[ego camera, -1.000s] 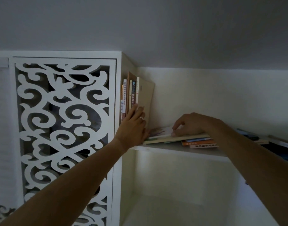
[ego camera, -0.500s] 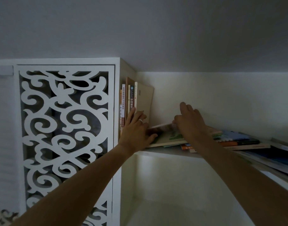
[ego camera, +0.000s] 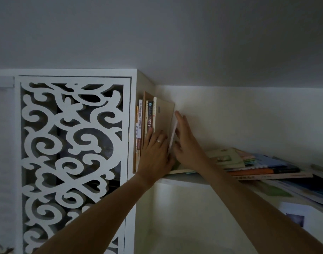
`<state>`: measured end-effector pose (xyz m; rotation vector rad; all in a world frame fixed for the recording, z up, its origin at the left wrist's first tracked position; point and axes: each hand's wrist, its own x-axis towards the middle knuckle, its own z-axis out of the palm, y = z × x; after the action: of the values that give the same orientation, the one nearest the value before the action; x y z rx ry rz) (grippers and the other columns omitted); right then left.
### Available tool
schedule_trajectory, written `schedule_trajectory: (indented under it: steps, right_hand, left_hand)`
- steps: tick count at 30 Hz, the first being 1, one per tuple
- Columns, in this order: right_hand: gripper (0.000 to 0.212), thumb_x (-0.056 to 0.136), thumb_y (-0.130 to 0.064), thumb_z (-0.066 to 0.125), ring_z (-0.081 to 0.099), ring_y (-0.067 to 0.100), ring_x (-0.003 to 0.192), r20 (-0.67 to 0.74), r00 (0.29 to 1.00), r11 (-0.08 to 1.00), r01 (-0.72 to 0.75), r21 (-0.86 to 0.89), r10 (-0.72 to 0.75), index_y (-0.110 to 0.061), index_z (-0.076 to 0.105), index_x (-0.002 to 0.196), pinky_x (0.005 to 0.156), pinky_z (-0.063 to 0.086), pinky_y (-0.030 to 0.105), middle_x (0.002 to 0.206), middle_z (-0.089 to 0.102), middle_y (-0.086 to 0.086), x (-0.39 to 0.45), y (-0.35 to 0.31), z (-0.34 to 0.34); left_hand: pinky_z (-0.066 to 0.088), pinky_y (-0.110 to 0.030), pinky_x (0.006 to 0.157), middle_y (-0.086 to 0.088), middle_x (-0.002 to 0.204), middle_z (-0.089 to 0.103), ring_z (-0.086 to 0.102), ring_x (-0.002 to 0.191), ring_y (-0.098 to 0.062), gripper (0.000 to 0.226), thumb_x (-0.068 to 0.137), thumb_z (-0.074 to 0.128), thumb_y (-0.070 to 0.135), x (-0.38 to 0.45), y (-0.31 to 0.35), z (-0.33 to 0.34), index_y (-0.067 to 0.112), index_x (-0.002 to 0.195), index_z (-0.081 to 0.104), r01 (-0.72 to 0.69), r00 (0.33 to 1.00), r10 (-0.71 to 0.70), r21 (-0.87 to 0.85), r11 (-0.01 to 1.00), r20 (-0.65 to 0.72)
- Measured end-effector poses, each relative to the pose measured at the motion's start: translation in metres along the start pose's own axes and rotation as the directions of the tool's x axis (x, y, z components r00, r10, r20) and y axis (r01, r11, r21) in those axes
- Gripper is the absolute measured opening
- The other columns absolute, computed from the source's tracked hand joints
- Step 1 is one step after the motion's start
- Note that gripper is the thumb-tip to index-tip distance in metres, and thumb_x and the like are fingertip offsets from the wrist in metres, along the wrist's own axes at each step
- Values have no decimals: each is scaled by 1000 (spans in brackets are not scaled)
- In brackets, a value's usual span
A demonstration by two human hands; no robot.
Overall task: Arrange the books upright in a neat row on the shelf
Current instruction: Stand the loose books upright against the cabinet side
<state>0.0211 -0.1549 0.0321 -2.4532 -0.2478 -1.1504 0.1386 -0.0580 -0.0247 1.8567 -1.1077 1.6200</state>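
Note:
Several books (ego camera: 147, 118) stand upright at the left end of the white shelf (ego camera: 186, 179), against the cabinet side. My left hand (ego camera: 155, 153), with a ring on one finger, lies flat against their spines and the beige cover of the outermost one. A thin book (ego camera: 173, 133) stands nearly upright just right of that row, its white page edge facing me. My right hand (ego camera: 186, 143) presses flat against its right side, fingers pointing up. A pile of flat books (ego camera: 248, 164) lies on the shelf to the right.
A white cabinet door with scrolled cut-out fretwork (ego camera: 72, 154) fills the left. The ceiling (ego camera: 175, 33) sits close above the shelf. More flat books and papers (ego camera: 303, 187) jut over the shelf edge at the far right. An open compartment (ego camera: 175, 217) lies below.
My right hand has lifted the top book off the flat pile and swung it upright against the standing row. My left hand stayed on the standing books.

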Motion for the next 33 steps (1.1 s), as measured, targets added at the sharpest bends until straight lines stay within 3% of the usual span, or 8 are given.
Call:
schedule_trajectory:
  steps: [4,8,12,15,17,23,28,33]
  right_hand:
    - [107,95,-4,58,54,7,121,106,994,995,-47,85,38,-41,-24,153,101,50,29,158,35,7,14,-13,15]
    - [96,96,-7,57,60,9,114,188,975,991,-130,39,120,-44,-9,156,92,52,22,148,48,1,20,-13,24]
    - [86,96,-2,54,56,19,124,269,950,987,-154,-34,158,-35,4,157,93,49,23,148,47,7,14,-18,13]
    - [78,95,-7,53,61,28,114,317,924,973,-173,-151,213,-24,9,158,96,52,42,135,58,16,4,-17,9]
    - [65,96,-11,52,62,28,100,348,902,951,-171,-257,256,-18,24,154,90,53,41,126,62,18,-5,-13,8]
    - [55,83,-59,63,64,22,102,389,844,852,-142,-503,370,-28,64,129,89,55,39,121,68,1,-31,-6,-23]
    - [66,73,-72,68,62,23,104,246,849,658,-149,-738,468,-28,65,122,90,51,38,119,65,3,-44,3,-72]
    - [92,77,-80,58,35,29,142,-88,857,442,-347,-827,509,-19,44,144,116,25,52,157,34,12,-60,19,-96]
  left_hand:
    - [29,-51,122,-20,141,53,45,139,-33,52,92,69,43,-5,-1,11,8,129,57,44,993,-54,-99,994,-106]
    - [11,-53,128,-19,166,26,6,159,-33,60,107,46,39,-8,-7,16,8,157,38,26,999,-28,61,998,45]
    - [20,-57,126,-24,166,25,15,157,-37,59,99,60,17,-6,-1,8,-1,152,43,3,994,-4,-11,1000,-110]
    - [13,-56,128,-17,169,19,6,159,-35,54,98,60,21,-4,-2,8,2,147,51,-63,997,67,123,990,-31]
    - [11,-57,127,-12,170,18,2,159,-34,43,101,52,26,-3,-3,9,8,138,62,-62,998,58,161,985,31]
    - [-4,-55,128,-11,172,11,-6,159,-36,33,100,56,26,-4,-1,5,16,129,70,-36,993,8,237,971,116]
    - [-9,-53,127,-11,172,10,-5,159,-36,42,95,68,24,-3,1,3,18,136,65,-6,995,-19,242,970,101]
    - [-6,-53,128,-9,172,11,-5,159,-34,43,98,55,23,-2,4,-2,15,139,63,4,997,-19,194,981,77]
